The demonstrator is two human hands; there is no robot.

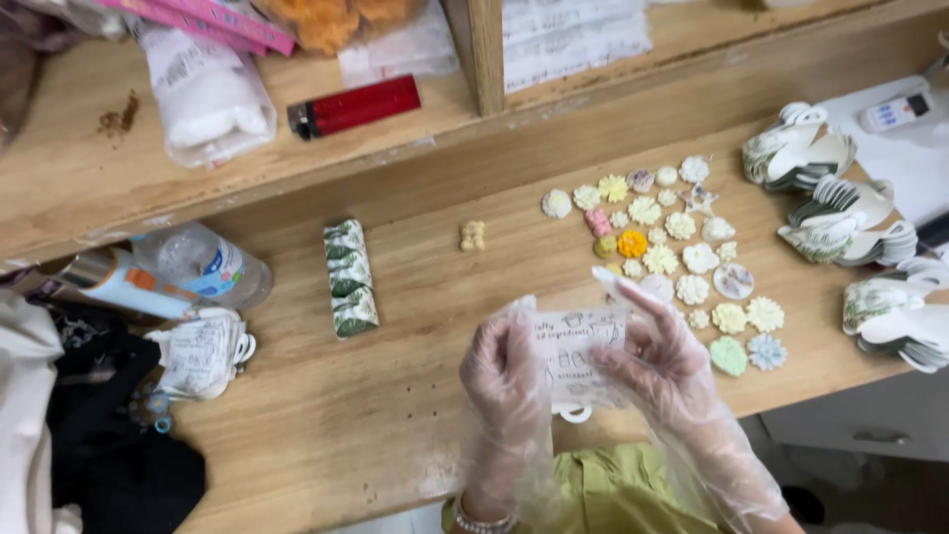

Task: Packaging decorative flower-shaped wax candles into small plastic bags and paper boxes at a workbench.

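- The left hand [506,381] and the right hand [657,361], both in loose clear plastic gloves, are closed on opposite edges of 1 small white printed card [578,361], held flat and face-up just above the near edge of the worktop [336,425], so its lettering can be read.
- A small loop hangs from the card's lower edge; whether it is a string or part of the card is hard to tell.
- Just right of the hands, small moulded flower pieces [672,257] in cream, yellow, pink, orange and green lie spread in 1 layer, none stacked, each easy to pick out.
- Left of them sit a small tan bear-shaped piece [473,235] and a row of leaf-print wrapped packs [350,277].
- At the right edge, stacks of leaf-print tags [820,188] are fanned in piles.
- At the far left lie a plastic bottle [203,265] and a tube.
- On the shelf [89,178] behind rests a red lighter [354,106] beside a white bag [208,99].
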